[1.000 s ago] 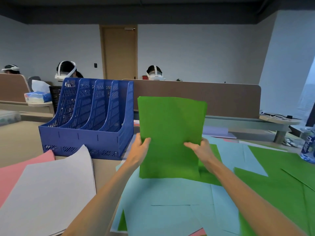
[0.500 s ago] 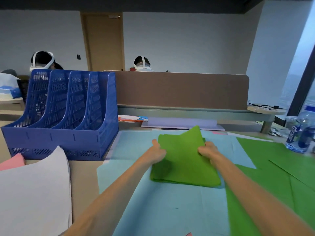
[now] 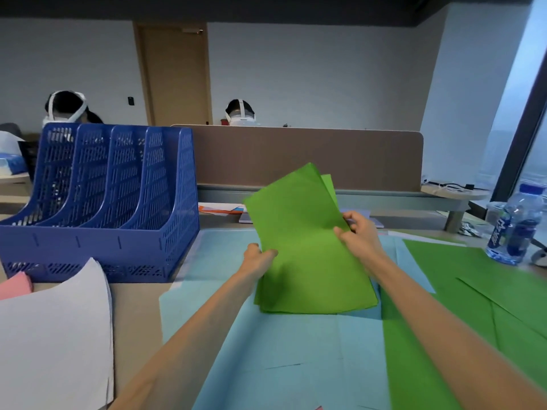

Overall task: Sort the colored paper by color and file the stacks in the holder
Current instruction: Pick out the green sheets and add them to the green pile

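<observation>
I hold a stack of green paper (image 3: 305, 247) tilted, its near edge resting on the light blue sheets (image 3: 284, 350) that cover the desk. My left hand (image 3: 259, 257) grips the stack's left edge. My right hand (image 3: 356, 235) pinches its right edge. More green sheets (image 3: 479, 288) lie flat to the right. The blue file holder (image 3: 100, 208), with several empty slots, stands to the left of the stack. A pale lilac-white stack (image 3: 53, 341) and a pink sheet (image 3: 14, 285) lie at the near left.
A water bottle (image 3: 513, 226) stands at the right edge. A brown partition (image 3: 296, 158) runs behind the desk, with papers (image 3: 222, 208) at its foot. Two people wearing headsets sit beyond it. Bare desk (image 3: 134, 329) shows between the lilac stack and the blue sheets.
The green stack went from upright down flat onto the blue sheets, and its far end is now raised and tilted again. My right hand slid up along the right edge.
</observation>
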